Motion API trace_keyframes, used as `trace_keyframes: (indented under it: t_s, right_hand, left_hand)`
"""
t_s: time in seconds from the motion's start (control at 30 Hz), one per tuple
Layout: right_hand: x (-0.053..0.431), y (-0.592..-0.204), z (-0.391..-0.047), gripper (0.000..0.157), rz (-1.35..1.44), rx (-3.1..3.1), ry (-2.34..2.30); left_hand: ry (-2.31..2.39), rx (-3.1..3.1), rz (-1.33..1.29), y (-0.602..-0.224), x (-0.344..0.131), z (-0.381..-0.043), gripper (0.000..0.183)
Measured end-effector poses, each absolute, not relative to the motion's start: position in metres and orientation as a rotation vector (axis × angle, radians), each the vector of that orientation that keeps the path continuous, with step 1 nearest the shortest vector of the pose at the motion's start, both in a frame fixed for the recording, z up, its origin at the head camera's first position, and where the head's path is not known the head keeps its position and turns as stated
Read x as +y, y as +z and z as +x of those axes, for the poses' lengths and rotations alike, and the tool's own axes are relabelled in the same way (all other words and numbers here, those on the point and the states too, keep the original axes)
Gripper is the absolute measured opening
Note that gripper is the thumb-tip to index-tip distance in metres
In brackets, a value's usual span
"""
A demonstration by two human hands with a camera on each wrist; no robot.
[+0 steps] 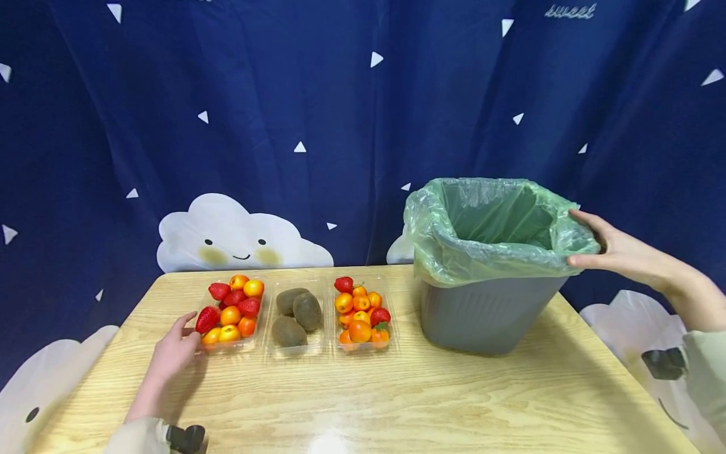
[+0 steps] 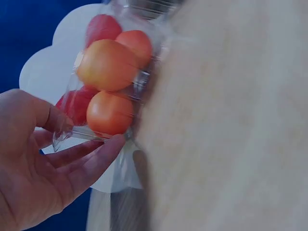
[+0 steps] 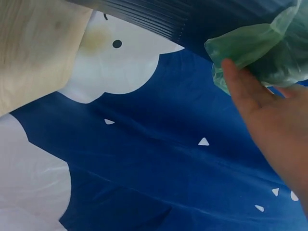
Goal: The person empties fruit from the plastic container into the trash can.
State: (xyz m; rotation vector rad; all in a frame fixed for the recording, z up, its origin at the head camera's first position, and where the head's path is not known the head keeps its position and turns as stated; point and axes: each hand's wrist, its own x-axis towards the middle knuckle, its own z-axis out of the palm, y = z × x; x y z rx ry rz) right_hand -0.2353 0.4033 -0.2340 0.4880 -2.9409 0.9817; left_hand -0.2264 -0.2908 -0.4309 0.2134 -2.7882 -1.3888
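Curtain (image 1: 351,126) behind the bin (image 1: 484,312) bears the word "sweet" (image 1: 571,11).

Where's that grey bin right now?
In the head view, the grey bin is on the table toward the right, just right of the fruit boxes, with the person's right hand touching its green liner.

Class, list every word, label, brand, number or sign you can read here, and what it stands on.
"sweet": on the blue curtain, upper right in the head view.
Pale mark at frame's top, left of centre: cut off, unreadable.
Gray bin and clear containers: no readable text.
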Motion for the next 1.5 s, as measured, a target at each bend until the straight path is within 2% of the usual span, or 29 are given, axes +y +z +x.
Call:
trace_keyframes:
  t_s: [0.23, 0.5, 0.77, 1.03, 1.1, 1.27, 1.3, 1.5]
  right_hand:
    - [0.407, -0.237, -0.235, 0.078, 0.515, -2.917, 1.034]
    - [0.404, -0.238, -0.237, 0.077, 0.513, -2.91, 1.033]
    - [0.404, -0.238, -0.237, 0.077, 0.504, -2.907, 1.041]
    - [0.405, -0.241, -0.239, 0.075, 0.528, -2.901, 1.048]
    - [0.405, -0.242, -0.238, 0.074, 0.544, -2.887, 1.064]
    - [0.402, -0.24, -0.237, 0.074, 0.539, -2.908, 1.057]
    - [0.402, -0.239, -0.237, 0.074, 0.532, -2.917, 1.047]
    - [0.4, -0.235, -0.236, 0.074, 0.511, -2.97, 0.983]
  left_hand:
    - [-2.01, -2.652, 0.156, -0.434, -0.303, -0.238, 0.067]
    - [-2.172, -2.64, 0.149, -0.438, -0.309, -0.241, 0.067]
    - [-2.429, -2.559, 0.142, -0.427, -0.304, -0.235, 0.076]
    - [-2.849, -2.23, 0.054, -0.433, -0.311, -0.23, 0.083]
    - [-2.993, -2.102, 0.017, -0.435, -0.316, -0.229, 0.075]
    - [-3.111, -1.942, -0.008, -0.441, -0.323, -0.228, 0.025]
    - [-3.073, -1.972, 0.01, -0.442, -0.322, -0.228, 0.022]
    - [-2.827, -2.207, 0.138, -0.446, -0.315, -0.228, 0.03]
